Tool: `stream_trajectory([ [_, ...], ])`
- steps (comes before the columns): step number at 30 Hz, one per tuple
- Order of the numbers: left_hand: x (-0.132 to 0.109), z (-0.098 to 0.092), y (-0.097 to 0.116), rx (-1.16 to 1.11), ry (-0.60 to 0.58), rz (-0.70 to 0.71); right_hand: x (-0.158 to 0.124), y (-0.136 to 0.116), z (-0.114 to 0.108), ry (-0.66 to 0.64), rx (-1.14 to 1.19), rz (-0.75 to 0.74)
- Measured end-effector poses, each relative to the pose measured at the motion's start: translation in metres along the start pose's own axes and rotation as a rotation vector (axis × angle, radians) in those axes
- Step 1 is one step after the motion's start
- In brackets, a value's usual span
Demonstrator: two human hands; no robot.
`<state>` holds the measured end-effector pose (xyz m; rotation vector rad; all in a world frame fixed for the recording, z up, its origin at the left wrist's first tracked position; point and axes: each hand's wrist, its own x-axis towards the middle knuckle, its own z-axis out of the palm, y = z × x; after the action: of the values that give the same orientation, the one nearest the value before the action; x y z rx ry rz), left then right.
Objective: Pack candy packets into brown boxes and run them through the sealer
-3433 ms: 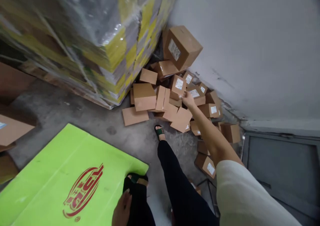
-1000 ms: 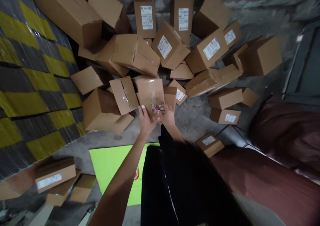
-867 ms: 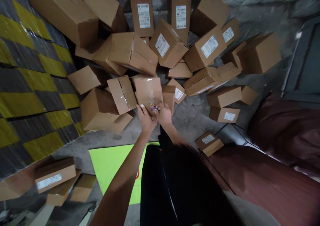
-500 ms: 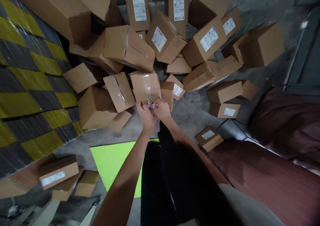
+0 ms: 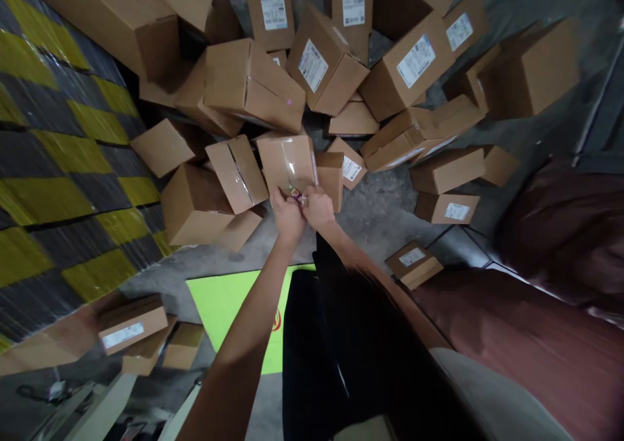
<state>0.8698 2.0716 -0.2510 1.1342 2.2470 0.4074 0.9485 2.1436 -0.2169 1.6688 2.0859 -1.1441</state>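
Close together at the middle of the view, my two hands meet over the near edge of a taped cardboard box (image 5: 280,158). A small, shiny purple-and-white wrapped candy (image 5: 296,195) is pinched between them. My left hand (image 5: 287,217) grips its left side, fingers bent. On the other side, my right hand (image 5: 318,208) has its fingers closed at the twisted clear end of the wrapper. The candy's fine detail is too small to make out. A smaller carton (image 5: 330,171) stands just right of the box, and another taped carton (image 5: 238,175) leans to its left.
Many cardboard boxes, several with white shipping labels (image 5: 416,61), lie heaped ahead on the grey floor (image 5: 380,207). A yellow-and-black wrapped stack (image 5: 73,188) stands at left. A bright green sheet (image 5: 229,304) lies below my arms; dark red covered bulk (image 5: 526,337) fills the right.
The view has shifted slightly, so the boxes sit a little higher and further right. The candy has tilted between my fingers, and both hands keep hold of it.
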Motion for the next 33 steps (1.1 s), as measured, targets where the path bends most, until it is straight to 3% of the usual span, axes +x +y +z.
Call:
stream_trajectory([
  [7, 0.000, -0.017, 0.006, 0.068, -0.078, -0.061, 0.001, -0.001, -0.001, -0.055, -0.079, -0.044],
  [16, 0.000, -0.014, -0.001, 0.013, -0.041, -0.065, -0.003, 0.001, 0.001, -0.056, -0.044, -0.012],
  [25, -0.001, -0.017, 0.002, 0.012, -0.022, -0.083, 0.009, 0.015, 0.006, -0.029, -0.060, -0.187],
  [33, -0.001, -0.019, 0.000, 0.039, -0.031, -0.090, 0.017, 0.018, 0.002, -0.002, -0.074, -0.194],
])
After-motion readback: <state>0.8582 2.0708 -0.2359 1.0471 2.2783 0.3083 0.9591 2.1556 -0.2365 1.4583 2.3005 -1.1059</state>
